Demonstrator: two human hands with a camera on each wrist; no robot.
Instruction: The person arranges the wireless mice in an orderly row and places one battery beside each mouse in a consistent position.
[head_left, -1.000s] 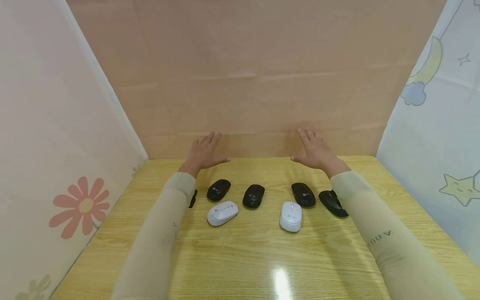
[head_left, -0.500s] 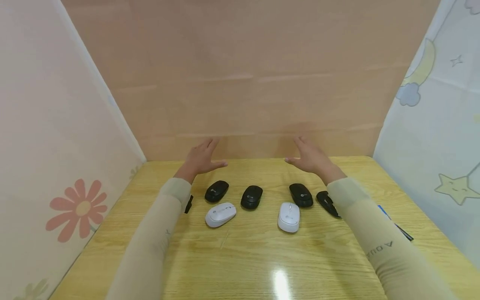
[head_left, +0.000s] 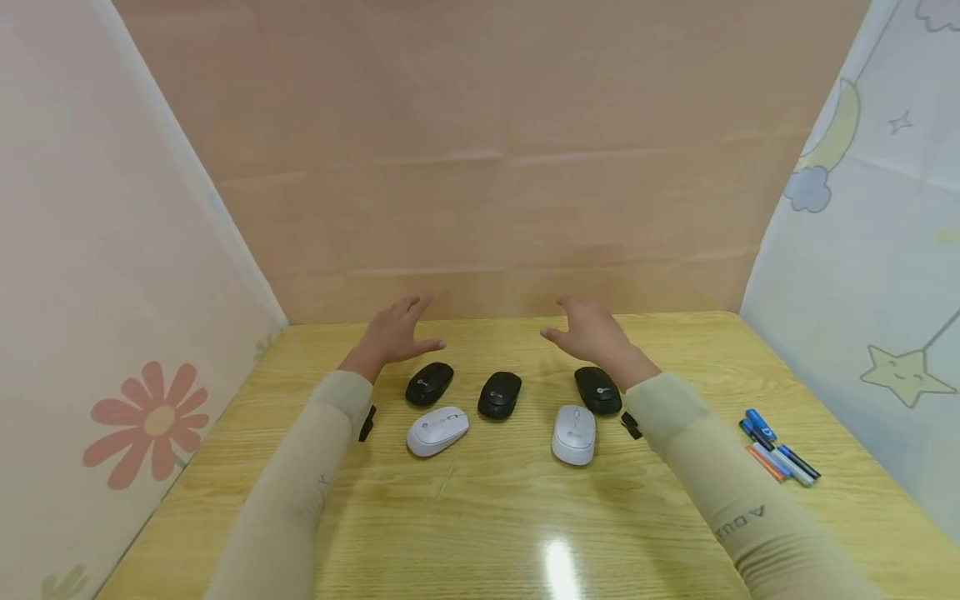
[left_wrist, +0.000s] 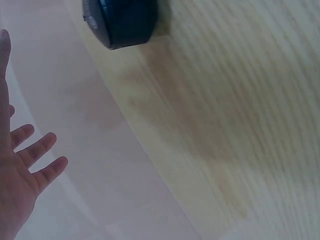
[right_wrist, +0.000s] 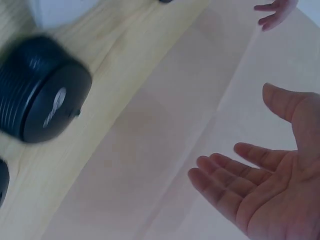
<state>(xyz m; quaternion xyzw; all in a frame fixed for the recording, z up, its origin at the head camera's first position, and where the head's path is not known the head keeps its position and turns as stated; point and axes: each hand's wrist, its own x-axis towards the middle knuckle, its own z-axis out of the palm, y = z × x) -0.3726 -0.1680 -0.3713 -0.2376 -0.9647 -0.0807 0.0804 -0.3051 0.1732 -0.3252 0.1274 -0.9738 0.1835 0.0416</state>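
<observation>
My left hand (head_left: 392, 333) is held over the far part of the wooden table, fingers spread and holding nothing. Just nearer than it lies a black computer mouse (head_left: 430, 384), with a white mouse (head_left: 438, 431) in front. My right hand (head_left: 590, 336) hovers with relaxed fingers and thumb apart, also holding nothing. Below its wrist are another black mouse (head_left: 597, 390) and a second white mouse (head_left: 574, 435). Between the two hands sits a third black mouse (head_left: 500, 395). In the right wrist view, the palm (right_wrist: 280, 200) faces sideways with bent, loose fingers.
Several pens and markers (head_left: 780, 450) lie at the table's right side. Small dark pieces show beside the left cuff (head_left: 337, 393) and right cuff (head_left: 663, 404). A brown backdrop (head_left: 495, 208) stands behind the table (head_left: 465, 533), with patterned cloth walls on both sides.
Both hands have drawn back toward me and lowered slightly; the right hand also moved left. The right sleeve now covers the rightmost black mouse and uncovers the pens. The other mice stay put.
</observation>
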